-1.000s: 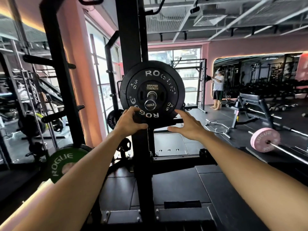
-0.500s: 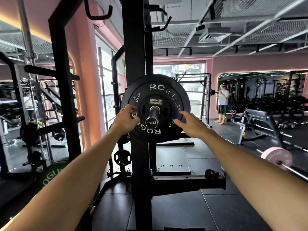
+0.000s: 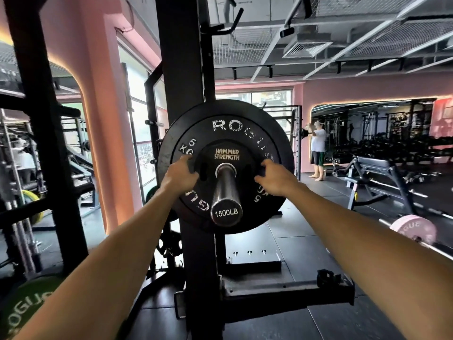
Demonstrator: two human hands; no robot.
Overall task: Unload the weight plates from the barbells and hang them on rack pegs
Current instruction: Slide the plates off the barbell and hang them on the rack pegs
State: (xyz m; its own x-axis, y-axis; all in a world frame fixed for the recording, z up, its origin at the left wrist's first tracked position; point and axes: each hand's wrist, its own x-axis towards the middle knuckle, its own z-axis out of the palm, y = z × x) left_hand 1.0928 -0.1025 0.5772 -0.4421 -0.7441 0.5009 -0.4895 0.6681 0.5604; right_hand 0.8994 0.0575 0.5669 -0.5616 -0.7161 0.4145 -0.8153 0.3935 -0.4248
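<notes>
A black weight plate point(image 3: 225, 133) sits on a steel barbell sleeve point(image 3: 225, 190) that points toward the camera, its end cap reading "1500LB". The plate's face carries "ROGUE" in worn white letters at top and again at bottom, with "5 KG" at upper left and lower right. In front of it sits a smaller black plate point(image 3: 226, 155) marked "HAMMER STRENGTH" above the sleeve. The left hand point(image 3: 180, 176) lies on the left side of the plates with fingers curled at a slot of the smaller plate; the right hand point(image 3: 274, 179) mirrors it on the right, fingers bent over that plate's edge. Whether either hand truly grips cannot be told. Directly behind stands a black rack upright point(image 3: 183, 69). A good length of bare sleeve shows between the plates and the end cap. At lower left a green plate point(image 3: 22, 312) shows part of "ROGUE"; at right a pink plate point(image 3: 413, 229), also lettered "ROGUE", rests on another bar on the black rubber floor point(image 3: 294, 241), which lies open to the right. A person point(image 3: 318, 149) stands far back by the mirror wall.
</notes>
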